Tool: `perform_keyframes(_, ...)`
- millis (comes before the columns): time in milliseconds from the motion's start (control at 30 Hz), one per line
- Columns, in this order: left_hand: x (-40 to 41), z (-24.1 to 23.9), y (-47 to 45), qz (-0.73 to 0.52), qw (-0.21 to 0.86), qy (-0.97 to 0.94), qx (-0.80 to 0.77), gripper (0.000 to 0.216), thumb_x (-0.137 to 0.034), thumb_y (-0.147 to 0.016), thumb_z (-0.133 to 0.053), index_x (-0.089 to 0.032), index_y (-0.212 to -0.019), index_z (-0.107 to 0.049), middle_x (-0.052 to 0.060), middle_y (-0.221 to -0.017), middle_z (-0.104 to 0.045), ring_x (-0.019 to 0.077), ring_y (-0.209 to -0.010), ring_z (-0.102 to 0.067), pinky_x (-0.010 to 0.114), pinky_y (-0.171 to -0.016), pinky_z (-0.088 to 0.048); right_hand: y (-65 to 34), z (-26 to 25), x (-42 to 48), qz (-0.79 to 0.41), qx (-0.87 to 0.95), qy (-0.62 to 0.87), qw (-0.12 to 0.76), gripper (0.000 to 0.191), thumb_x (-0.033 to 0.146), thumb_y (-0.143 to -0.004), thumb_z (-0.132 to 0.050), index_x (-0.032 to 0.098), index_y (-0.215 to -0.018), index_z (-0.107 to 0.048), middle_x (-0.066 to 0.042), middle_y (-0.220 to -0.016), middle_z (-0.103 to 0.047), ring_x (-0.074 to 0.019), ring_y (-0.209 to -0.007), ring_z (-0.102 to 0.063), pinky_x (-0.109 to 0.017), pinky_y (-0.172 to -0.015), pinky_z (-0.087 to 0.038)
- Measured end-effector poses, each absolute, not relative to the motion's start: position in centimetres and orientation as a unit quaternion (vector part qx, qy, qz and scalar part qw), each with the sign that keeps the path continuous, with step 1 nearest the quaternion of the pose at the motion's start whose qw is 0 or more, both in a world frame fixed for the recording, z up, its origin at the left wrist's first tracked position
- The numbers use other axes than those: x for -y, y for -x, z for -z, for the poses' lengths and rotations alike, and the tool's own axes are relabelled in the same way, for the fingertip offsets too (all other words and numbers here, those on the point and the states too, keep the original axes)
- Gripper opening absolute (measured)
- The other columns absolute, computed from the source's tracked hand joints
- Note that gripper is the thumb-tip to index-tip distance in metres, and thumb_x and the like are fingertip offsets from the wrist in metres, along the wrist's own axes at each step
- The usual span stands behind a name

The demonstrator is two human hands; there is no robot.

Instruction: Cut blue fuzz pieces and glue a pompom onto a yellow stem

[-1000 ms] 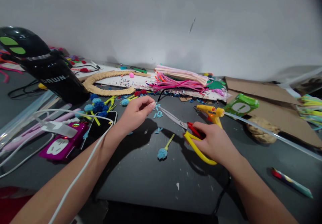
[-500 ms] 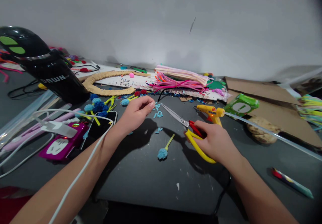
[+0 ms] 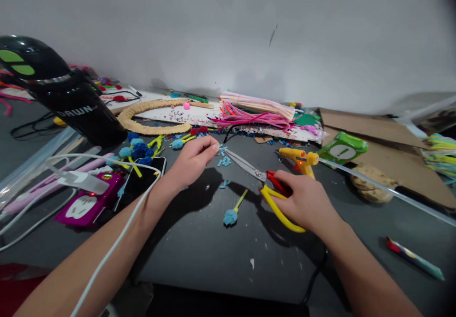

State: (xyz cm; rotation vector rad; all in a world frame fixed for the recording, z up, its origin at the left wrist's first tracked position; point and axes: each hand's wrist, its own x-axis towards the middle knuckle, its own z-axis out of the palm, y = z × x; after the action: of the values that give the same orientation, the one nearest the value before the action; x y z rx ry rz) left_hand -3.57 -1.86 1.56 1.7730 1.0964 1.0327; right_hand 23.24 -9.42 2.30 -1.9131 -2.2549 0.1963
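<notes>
Right hand (image 3: 302,203), centre-right of the frame, is wrapped around the yellow loops of the scissors (image 3: 249,168), a firm grip. The grey blades point up and left across the dark bench (image 3: 213,260), and they look nearly closed. The blade tips sit just beside the left hand (image 3: 192,160) at mid-frame. That hand is curled in, thumb and forefinger pinched together at the tip. Whatever sits in the pinch is too small to make out.

Between the two hands, small blue scraps (image 3: 224,161) are scattered on the bench right under the blades. Just below them lies a blue pompom on a yellow stem (image 3: 231,216), apart from both hands.

Behind the right hand stands a yellow glue gun (image 3: 299,158) with a clear glue stick running off to the right, and a green box (image 3: 342,149) beside it. Left of the left wrist lie a phone (image 3: 146,174) and a magenta gadget (image 3: 89,203), with a white cable (image 3: 107,255) draped over that forearm. Upper left there is a black appliance (image 3: 60,93). Toward the wall lie a woven ring (image 3: 153,115) and a heap of pink pipe cleaners (image 3: 249,117).
</notes>
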Motion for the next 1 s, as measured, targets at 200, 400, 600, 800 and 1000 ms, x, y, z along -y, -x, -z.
perform_keyframes(200,1.87,-1.53,3.64,-0.408,0.396,-0.703,-0.427,0.026,-0.033,-0.093,-0.051,-0.017,-0.072,-0.051,-0.003,-0.063,-0.044,0.0122,-0.060,-0.041,0.028,-0.058,-0.031,-23.12,-2.53,9.33,-0.062,0.753,0.650,0.082,0.038,0.060,-0.076,-0.059,0.024,-0.070,-0.051,0.003,-0.058,-0.051,-0.0136,-0.055,-0.035,-0.025,-0.054,-0.021)
perform_keyframes(400,1.97,-1.70,3.61,-0.407,0.394,-0.703,-0.430,0.026,-0.033,-0.093,-0.051,-0.017,-0.072,-0.051,-0.003,-0.063,-0.044,0.0122,-0.060,-0.041,0.028,-0.058,-0.031,-23.14,-2.40,9.38,-0.065,0.755,0.647,0.084,0.038,0.061,-0.076,-0.059,0.024,-0.070,-0.051,0.004,-0.058,-0.051,-0.0134,-0.055,-0.035,-0.025,-0.054,-0.021)
perform_keyframes(600,1.96,-1.60,3.62,-0.406,0.395,-0.706,-0.425,0.027,-0.034,-0.093,-0.050,-0.018,-0.072,-0.050,-0.003,-0.063,-0.044,0.0125,-0.061,-0.041,0.028,-0.059,-0.032,-23.13,-2.31,9.37,-0.071,0.758,0.643,0.086,0.035,0.057,-0.077,-0.060,0.024,-0.071,-0.053,0.004,-0.058,-0.051,-0.0130,-0.055,-0.036,-0.025,-0.054,-0.022)
perform_keyframes(800,1.91,-1.50,3.60,-0.405,0.397,-0.707,-0.424,0.026,-0.033,-0.094,-0.050,-0.018,-0.073,-0.051,-0.002,-0.064,-0.045,0.0127,-0.061,-0.041,0.028,-0.060,-0.032,-23.13,-2.37,9.35,-0.077,0.764,0.634,0.092,0.034,0.055,-0.077,-0.060,0.023,-0.070,-0.052,0.004,-0.058,-0.049,-0.0127,-0.054,-0.036,-0.025,-0.054,-0.022)
perform_keyframes(1000,1.86,-1.40,3.65,-0.408,0.406,-0.701,-0.421,0.027,-0.035,-0.094,-0.050,-0.018,-0.074,-0.052,-0.001,-0.065,-0.046,0.0134,-0.062,-0.043,0.028,-0.060,-0.033,-23.37,-2.05,9.22,-0.094,0.768,0.625,0.105,0.034,0.054,-0.079,-0.060,0.023,-0.069,-0.052,0.003,-0.056,-0.047,-0.0123,-0.053,-0.036,-0.026,-0.053,-0.021)
